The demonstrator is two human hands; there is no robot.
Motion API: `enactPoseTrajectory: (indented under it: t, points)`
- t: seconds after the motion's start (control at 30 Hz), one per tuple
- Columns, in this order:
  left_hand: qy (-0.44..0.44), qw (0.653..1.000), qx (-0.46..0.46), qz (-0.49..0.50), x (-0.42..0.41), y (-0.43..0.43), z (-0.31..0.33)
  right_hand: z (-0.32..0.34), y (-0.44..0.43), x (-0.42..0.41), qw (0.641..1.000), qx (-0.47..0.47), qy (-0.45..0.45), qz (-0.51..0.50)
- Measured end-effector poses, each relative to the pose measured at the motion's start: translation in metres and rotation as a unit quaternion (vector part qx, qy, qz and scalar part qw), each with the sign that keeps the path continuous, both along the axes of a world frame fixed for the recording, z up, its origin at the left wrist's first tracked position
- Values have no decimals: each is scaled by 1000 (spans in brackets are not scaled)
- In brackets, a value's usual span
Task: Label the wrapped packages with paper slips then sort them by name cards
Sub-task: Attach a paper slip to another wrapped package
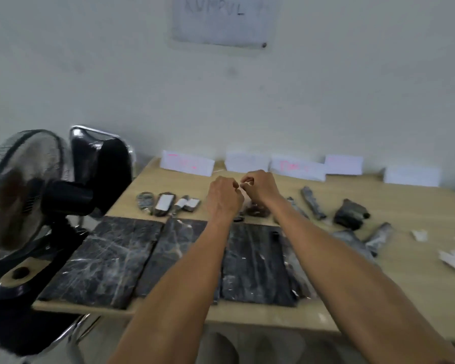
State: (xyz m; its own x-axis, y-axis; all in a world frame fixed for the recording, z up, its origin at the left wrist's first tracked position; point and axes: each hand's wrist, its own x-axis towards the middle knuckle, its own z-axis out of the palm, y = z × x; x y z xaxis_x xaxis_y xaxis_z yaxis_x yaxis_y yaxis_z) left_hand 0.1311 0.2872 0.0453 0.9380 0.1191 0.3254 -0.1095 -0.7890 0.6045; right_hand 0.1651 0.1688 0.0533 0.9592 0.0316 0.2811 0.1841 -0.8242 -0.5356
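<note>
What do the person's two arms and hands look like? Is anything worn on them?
Both forearms are bare for as far as the picture shows them; no sleeve is in view. The left hand and the right hand wear no gloves. No watch, ring or bracelet is visible, though the image is somewhat blurred.

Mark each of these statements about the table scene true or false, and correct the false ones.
1. Both hands are raised together over the table. True: the left hand and right hand meet fingertip to fingertip.
2. The name cards lie flat at the near edge. False: they stand along the wall.
3. A fan stands left of the table. True.
4. No small package bears a white slip. False: one wrapped package does.
</note>
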Motion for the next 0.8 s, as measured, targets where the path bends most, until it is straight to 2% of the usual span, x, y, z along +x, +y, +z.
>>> enactPoseTrajectory:
  t: [0.23,0.43,0.53,0.63,0.8]
  points:
    - [-15,985,16,-174,-53,-155,15,8,-158,-93,985,-13,-12,-170]
    - [-11,935,75,-347,-144,-293,-10,-18,-294,-220,953,-49,20,-297]
    - [38,916,123,-380,-178,-340,-36,-37,-347,-267,932,-62,53,-352]
    - [40,903,174,-391,-196,-369,-56,-49,-390,-297,916,-72,96,-383]
    - [7,902,206,-380,-190,-395,-69,-54,-422,-309,928,-106,108,-341]
